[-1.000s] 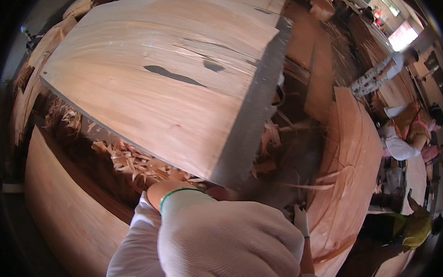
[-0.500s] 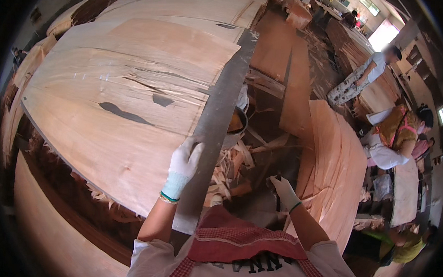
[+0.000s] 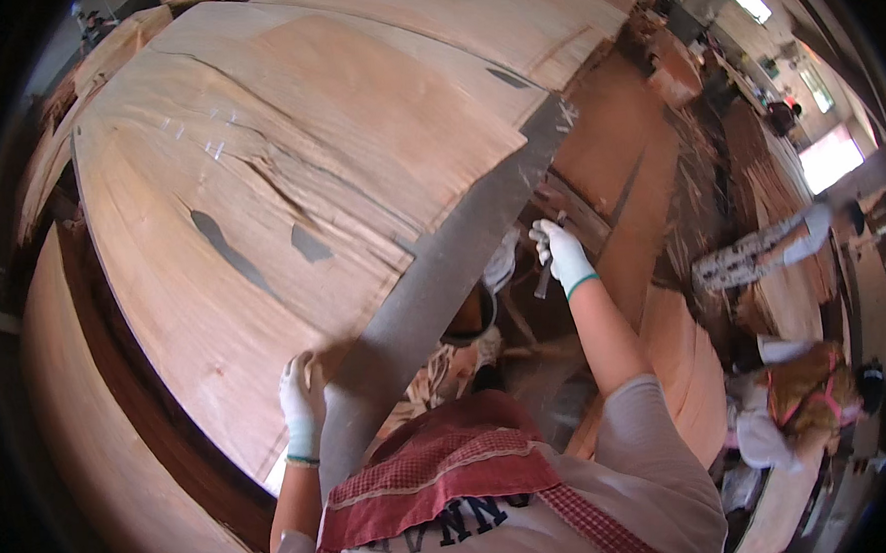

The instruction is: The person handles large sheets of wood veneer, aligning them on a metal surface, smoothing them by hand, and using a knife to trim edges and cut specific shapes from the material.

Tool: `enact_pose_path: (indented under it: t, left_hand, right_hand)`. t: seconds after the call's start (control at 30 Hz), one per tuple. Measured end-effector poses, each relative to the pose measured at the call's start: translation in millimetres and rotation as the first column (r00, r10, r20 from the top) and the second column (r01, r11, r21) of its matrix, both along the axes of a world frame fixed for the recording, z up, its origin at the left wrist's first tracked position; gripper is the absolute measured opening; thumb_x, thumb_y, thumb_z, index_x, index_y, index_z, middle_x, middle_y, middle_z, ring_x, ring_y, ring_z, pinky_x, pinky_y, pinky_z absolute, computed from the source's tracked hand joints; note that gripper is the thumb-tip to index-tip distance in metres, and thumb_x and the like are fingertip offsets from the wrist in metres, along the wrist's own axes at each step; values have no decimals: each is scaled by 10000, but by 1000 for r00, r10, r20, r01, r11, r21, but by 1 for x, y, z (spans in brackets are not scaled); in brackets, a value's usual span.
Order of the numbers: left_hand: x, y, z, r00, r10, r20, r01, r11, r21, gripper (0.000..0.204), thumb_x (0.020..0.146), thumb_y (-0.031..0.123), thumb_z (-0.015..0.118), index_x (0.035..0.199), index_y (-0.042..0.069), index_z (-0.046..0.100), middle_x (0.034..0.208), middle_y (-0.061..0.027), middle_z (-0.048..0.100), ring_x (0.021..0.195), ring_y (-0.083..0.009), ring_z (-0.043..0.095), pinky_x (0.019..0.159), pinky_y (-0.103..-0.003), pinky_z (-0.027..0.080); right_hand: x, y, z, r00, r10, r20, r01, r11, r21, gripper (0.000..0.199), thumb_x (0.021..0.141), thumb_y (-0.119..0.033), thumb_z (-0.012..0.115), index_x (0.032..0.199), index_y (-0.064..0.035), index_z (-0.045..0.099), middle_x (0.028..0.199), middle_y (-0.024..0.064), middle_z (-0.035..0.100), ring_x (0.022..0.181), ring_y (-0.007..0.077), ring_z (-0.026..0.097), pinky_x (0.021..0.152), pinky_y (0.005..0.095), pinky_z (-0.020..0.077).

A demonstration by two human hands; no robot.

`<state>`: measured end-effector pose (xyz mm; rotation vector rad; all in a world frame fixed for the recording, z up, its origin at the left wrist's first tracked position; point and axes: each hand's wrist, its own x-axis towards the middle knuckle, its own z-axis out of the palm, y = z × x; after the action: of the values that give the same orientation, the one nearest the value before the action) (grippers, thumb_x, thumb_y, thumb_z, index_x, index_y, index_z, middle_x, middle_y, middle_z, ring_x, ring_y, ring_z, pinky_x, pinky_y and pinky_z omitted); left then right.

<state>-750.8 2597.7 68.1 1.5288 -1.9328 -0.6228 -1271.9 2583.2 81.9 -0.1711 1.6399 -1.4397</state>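
At the near end of the long grey straightedge (image 3: 434,287), pins it down on the big veneer sheet (image 3: 288,184) with the gloved left hand (image 3: 299,404), fingers bent against its left edge, pressing rather than gripping. Just off the right edge of the straightedge's far half, holds a small slim blade (image 3: 545,279) in the right hand (image 3: 560,250), fingers clenched round it, tip apparently clear of the wood. Looks lined up but not yet trimmed: no cut visible along the straightedge, the whole pass seemingly left, loose scraps (image 3: 438,377) lying right of it.
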Motion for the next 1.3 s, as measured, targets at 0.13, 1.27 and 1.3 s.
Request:
enact_pose_path:
  t: [0.13,1.27,1.3]
  left_hand:
    - [-23,12,-18,948,306,85,-300,951,-75,251,894,122,581,1105,-11,611,1128,-220,611,1037,-380,591,903,-428,470]
    - [-24,104,-72,-98,966,-241,-995,-87,55,191,883,143,601,1035,30,571,892,-118,585,759,-280,586,740,-410,500]
    - [-16,112,-67,159,982,102,-979,170,-116,161,889,145,598,1022,56,577,848,-84,575,719,-268,577,713,-407,503]
  right_hand:
    - [-97,-132,-17,999,-6,-52,3,998,-61,184,935,-228,581,1002,-59,611,820,62,632,548,105,471,422,222,351]
    - [-267,-330,-93,920,388,-58,-382,919,92,197,928,-288,594,814,-146,519,557,-26,387,399,90,330,337,238,272]
    - [-269,-324,-94,918,393,-49,-389,918,80,230,950,-279,563,764,-159,501,549,-34,375,408,81,328,344,229,277]
